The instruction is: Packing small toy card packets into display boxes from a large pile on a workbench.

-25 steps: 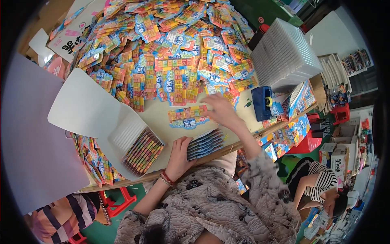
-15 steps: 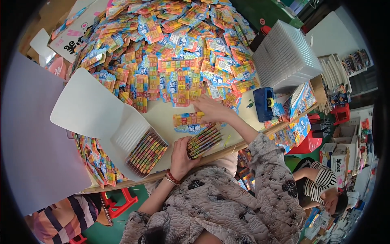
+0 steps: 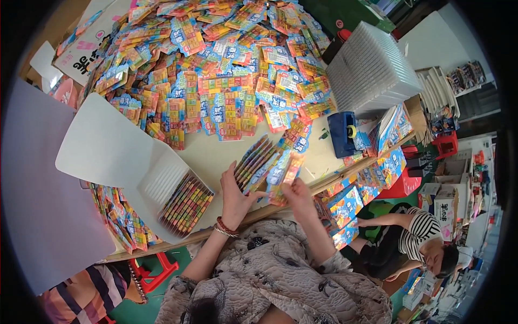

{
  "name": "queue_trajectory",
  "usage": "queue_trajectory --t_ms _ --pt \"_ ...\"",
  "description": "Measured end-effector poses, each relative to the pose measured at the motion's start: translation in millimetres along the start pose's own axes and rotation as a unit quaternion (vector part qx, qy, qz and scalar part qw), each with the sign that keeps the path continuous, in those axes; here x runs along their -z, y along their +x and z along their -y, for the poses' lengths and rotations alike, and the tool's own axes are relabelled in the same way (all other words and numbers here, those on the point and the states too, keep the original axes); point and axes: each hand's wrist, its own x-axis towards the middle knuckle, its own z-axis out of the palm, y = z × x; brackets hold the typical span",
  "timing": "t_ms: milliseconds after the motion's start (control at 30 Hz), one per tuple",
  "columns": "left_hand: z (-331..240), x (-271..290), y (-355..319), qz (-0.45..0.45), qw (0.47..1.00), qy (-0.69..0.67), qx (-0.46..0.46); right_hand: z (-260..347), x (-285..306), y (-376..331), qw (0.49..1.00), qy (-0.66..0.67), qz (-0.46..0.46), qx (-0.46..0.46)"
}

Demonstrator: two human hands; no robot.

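Head view: left hand [image 3: 236,198] grips a fanned stack of colourful flat packets [image 3: 258,163], thumb on the near edge, fingers behind, held just above the table edge. Right hand [image 3: 298,195] pinches one more packet [image 3: 284,175] at its lower end, just beside the stack, edges nearly touching. Big loose pile of the same packets [image 3: 216,70] covers the far table; a white tray [image 3: 186,202] with packets stood on edge sits to the left, near the left wrist. Blue tape dispenser [image 3: 342,134] and a stack of clear trays [image 3: 372,70] sit to the right. Another person in a striped top [image 3: 418,240] sits lower right.

Judgement: squaring the stack works best if the left grip stays loose enough to let the single packet slide in flush, edges aligned.
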Motion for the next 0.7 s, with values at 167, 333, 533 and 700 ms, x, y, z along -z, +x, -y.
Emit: queue_trajectory --t_ms 167,333,533,700 --pt "-8.7 2.9 -0.4 0.032 0.999 -0.019 -0.011 -30.9 -34.6 4.4 0.994 -0.037 -0.080 0.059" --pt "-1.2 -2.1 -0.6 0.013 1.000 -0.023 -0.001 6.0 -15.1 15.0 0.981 -0.176 0.031 -0.076" --pt "-12.8 1.2 3.8 0.013 1.000 0.019 -0.007 106.6 6.9 50.0 0.865 -0.472 -0.074 0.153" --pt "-19.2 4.5 9.8 0.034 0.997 0.066 -0.014 156.8 18.4 167.2 0.667 -0.591 -0.097 0.443"
